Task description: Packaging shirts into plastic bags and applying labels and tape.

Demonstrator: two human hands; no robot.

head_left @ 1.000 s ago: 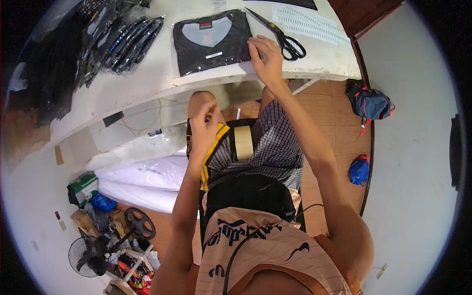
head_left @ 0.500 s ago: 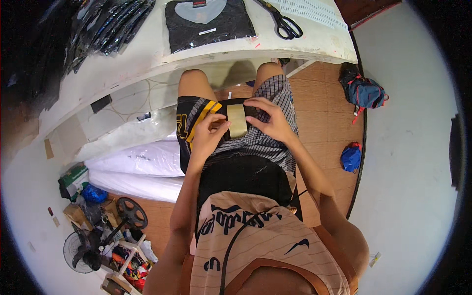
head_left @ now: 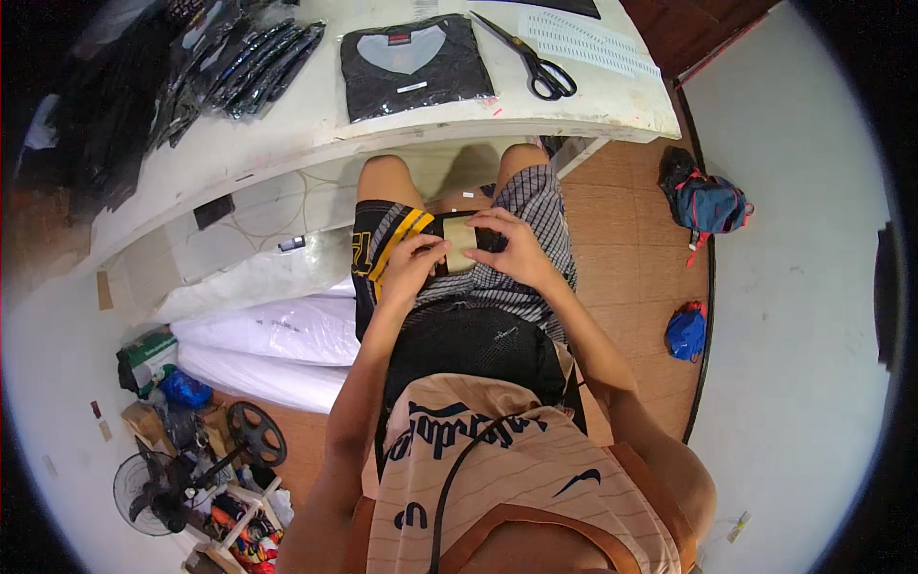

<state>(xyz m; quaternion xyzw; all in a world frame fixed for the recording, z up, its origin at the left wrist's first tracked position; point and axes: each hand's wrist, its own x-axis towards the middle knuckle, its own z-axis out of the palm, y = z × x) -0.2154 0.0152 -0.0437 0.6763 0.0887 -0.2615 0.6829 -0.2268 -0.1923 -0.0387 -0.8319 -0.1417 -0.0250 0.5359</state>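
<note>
In my lap, between my thighs, sits what looks like a wide roll of yellowish clear tape, its outer face turned up. Curled against its left edge, my left hand has thumb and fingertips close together. From the other side my right hand grips the roll, its fingers over the far right corner and the thumb on the near right edge. The fingertips partly cover the roll's rims, and whether a loose end of tape is pinched is too small to tell.
On the white table ahead lie a bagged black shirt, black-handled scissors, printed label sheets and a pile of bagged dark garments. Backpack and blue bag rest on the right floor; a fan stands lower left.
The view has shifted, so the table and lap appear a little lower. My right fingers have moved slightly inward over the roll, and my left hand stays at its left edge.
</note>
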